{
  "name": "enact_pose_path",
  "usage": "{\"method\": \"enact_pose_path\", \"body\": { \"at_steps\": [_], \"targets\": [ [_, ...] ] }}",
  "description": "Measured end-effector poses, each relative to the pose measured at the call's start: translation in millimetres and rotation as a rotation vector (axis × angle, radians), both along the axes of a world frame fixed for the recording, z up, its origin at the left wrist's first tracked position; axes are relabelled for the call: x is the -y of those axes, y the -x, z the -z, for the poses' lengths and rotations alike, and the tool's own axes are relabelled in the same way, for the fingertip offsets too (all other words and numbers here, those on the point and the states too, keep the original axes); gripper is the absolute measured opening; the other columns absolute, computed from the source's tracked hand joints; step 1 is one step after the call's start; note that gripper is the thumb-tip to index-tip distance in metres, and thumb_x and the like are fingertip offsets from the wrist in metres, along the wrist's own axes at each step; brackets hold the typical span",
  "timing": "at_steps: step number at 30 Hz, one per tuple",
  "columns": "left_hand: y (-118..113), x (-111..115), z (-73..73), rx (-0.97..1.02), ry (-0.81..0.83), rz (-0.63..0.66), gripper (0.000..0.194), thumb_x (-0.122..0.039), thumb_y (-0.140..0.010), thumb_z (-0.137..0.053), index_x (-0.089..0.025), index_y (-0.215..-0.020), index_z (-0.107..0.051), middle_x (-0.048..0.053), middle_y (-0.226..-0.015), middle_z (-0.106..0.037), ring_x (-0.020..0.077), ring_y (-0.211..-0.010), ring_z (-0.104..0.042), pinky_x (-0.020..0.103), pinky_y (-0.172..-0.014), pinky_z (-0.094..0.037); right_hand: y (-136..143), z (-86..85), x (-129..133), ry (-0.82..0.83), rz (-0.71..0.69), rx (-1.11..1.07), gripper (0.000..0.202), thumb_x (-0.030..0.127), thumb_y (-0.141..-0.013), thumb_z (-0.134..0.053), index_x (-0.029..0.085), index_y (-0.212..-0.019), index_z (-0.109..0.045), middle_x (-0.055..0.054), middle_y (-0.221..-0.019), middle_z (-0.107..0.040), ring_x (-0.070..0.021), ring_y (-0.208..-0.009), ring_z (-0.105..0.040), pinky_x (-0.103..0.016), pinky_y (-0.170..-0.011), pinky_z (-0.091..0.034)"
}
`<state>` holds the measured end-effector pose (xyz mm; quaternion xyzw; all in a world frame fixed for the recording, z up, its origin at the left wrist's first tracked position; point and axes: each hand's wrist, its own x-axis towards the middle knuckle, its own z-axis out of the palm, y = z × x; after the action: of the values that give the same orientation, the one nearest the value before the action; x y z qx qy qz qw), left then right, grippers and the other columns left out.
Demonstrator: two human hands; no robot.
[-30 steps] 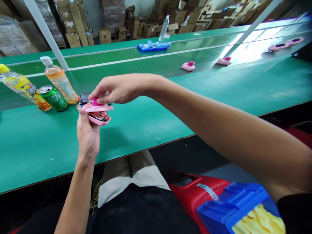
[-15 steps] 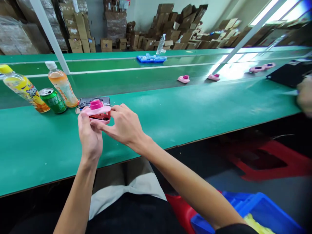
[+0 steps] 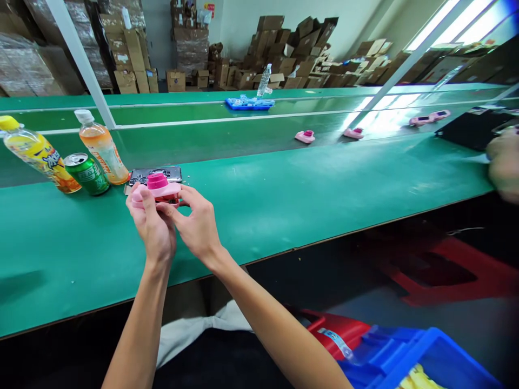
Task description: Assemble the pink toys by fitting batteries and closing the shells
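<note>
Between my two hands is a pink toy camera (image 3: 158, 186) with a darker pink lens, held over the green work surface. A gap along its side shows a red inside, with its two shell halves apart there. My left hand (image 3: 152, 227) is closed around its left end, thumb on the near side. My right hand (image 3: 197, 221) pinches its right end between thumb and fingers. Just behind it lies a dark smartphone (image 3: 172, 173), partly hidden by the camera and my hands. Tiny bits lie to the phone's right.
Left stand a yellow-capped bottle (image 3: 40, 156), a green can (image 3: 87, 174) and an orange drink bottle (image 3: 103, 148). Several pink toy cameras (image 3: 305, 136) rest on the conveyor belt (image 3: 203, 143). A blue tray (image 3: 249, 104) lies beyond. At right is another person's blurred hand (image 3: 505, 165); below, a blue crate (image 3: 389, 356).
The gap between the camera's shell halves looks narrower. My right hand has drawn in lower and closer to my left hand. The view has shifted slightly.
</note>
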<state>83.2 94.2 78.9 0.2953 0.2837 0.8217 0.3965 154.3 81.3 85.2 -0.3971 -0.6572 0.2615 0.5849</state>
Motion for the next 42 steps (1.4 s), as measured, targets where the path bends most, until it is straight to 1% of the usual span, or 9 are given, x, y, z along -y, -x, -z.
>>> {"method": "enact_pose_path", "body": {
  "at_steps": [10,15,22,25,29,32,36,39,42],
  "targets": [
    [3.5,1.9,4.5,0.154,0.018,0.116,0.018,-0.038,-0.098,-0.062,-0.020,-0.104,-0.061,0.004,-0.101,-0.069,0.0165,-0.093,-0.069,0.030,-0.084,-0.056,-31.7,36.8,10.3,-0.134,-0.171,0.104,0.028,0.026,-0.100,-0.061,0.021,-0.126,-0.067,-0.014,-0.155,-0.049,-0.0243,-0.137,-0.055,-0.046,-0.115,-0.048],
    [3.4,9.2,8.4,0.114,0.052,0.158,0.022,-0.043,-0.098,-0.062,-0.024,-0.108,-0.061,0.006,-0.109,-0.069,0.0224,-0.103,-0.069,0.041,-0.088,-0.059,-43.5,38.3,13.7,-0.023,-0.125,-0.117,0.029,0.035,-0.102,-0.058,0.026,-0.129,-0.065,-0.007,-0.128,-0.072,-0.0215,-0.118,-0.068,-0.040,-0.099,-0.058],
    [-0.7,17.3,21.6,0.084,0.113,0.236,0.023,-0.042,-0.100,-0.060,-0.029,-0.118,-0.055,0.004,-0.115,-0.067,0.0170,-0.103,-0.067,0.027,-0.083,-0.057,-47.6,21.8,4.9,0.255,-0.235,-0.182,0.028,0.040,-0.094,-0.071,0.022,-0.115,-0.073,-0.007,-0.123,-0.074,-0.0214,-0.114,-0.069,-0.035,-0.096,-0.058],
    [-8.1,18.6,28.8,0.036,0.144,0.253,0.023,-0.044,-0.102,-0.055,-0.030,-0.119,-0.048,0.007,-0.123,-0.064,0.0192,-0.108,-0.067,0.032,-0.089,-0.057,-52.8,15.7,7.1,0.383,-0.279,-0.117,0.032,0.043,-0.089,-0.075,0.020,-0.111,-0.072,-0.008,-0.118,-0.076,-0.0228,-0.109,-0.072,-0.037,-0.095,-0.059],
    [-24.4,22.9,38.8,-0.075,0.205,0.292,0.031,-0.057,-0.104,-0.041,-0.033,-0.123,-0.040,0.013,-0.127,-0.061,0.0239,-0.116,-0.067,0.043,-0.099,-0.056,-58.5,19.7,14.3,0.414,-0.154,-0.013,0.035,0.051,-0.083,-0.079,0.020,-0.095,-0.067,-0.008,-0.099,-0.077,-0.0227,-0.090,-0.075,-0.034,-0.082,-0.063],
    [-15.6,33.4,41.9,-0.190,0.234,0.275,0.043,-0.061,-0.100,-0.047,-0.032,-0.131,-0.043,0.016,-0.142,-0.054,0.0285,-0.135,-0.057,0.050,-0.112,-0.049,-76.3,26.0,8.9,0.396,-0.120,0.067,0.039,0.057,-0.082,-0.077,0.021,-0.095,-0.068,-0.009,-0.099,-0.077,-0.0239,-0.090,-0.075,-0.035,-0.082,-0.063],
    [46.6,70.5,46.2,-0.861,0.336,-0.058,0.050,-0.048,-0.101,-0.053,-0.031,-0.146,-0.041,0.015,-0.162,-0.036,0.0328,-0.149,-0.041,0.058,-0.120,-0.040,-126.7,25.1,-48.7,0.289,0.041,0.333,0.047,0.063,-0.076,-0.075,0.022,-0.097,-0.069,-0.011,-0.100,-0.077,-0.0285,-0.092,-0.075,-0.040,-0.084,-0.061],
    [98.8,95.3,59.2,-1.269,0.431,-0.353,0.033,-0.039,-0.099,-0.054,-0.039,-0.132,-0.056,0.003,-0.144,-0.061,0.0328,-0.137,-0.056,0.054,-0.113,-0.051,-162.4,24.0,-126.8,0.208,0.257,0.537,0.053,0.069,-0.073,-0.068,0.020,-0.093,-0.068,-0.015,-0.092,-0.076,-0.0324,-0.089,-0.074,-0.044,-0.082,-0.057],
    [120.7,99.1,73.0,-1.451,0.434,-0.561,0.034,-0.041,-0.097,-0.055,-0.038,-0.131,-0.056,0.002,-0.130,-0.070,0.0349,-0.125,-0.066,0.052,-0.098,-0.062,-178.1,30.8,-206.2,0.153,0.430,0.651,0.054,0.071,-0.077,-0.055,0.020,-0.090,-0.065,-0.019,-0.087,-0.074,-0.0314,-0.085,-0.072,-0.043,-0.079,-0.054]
  ]
}}
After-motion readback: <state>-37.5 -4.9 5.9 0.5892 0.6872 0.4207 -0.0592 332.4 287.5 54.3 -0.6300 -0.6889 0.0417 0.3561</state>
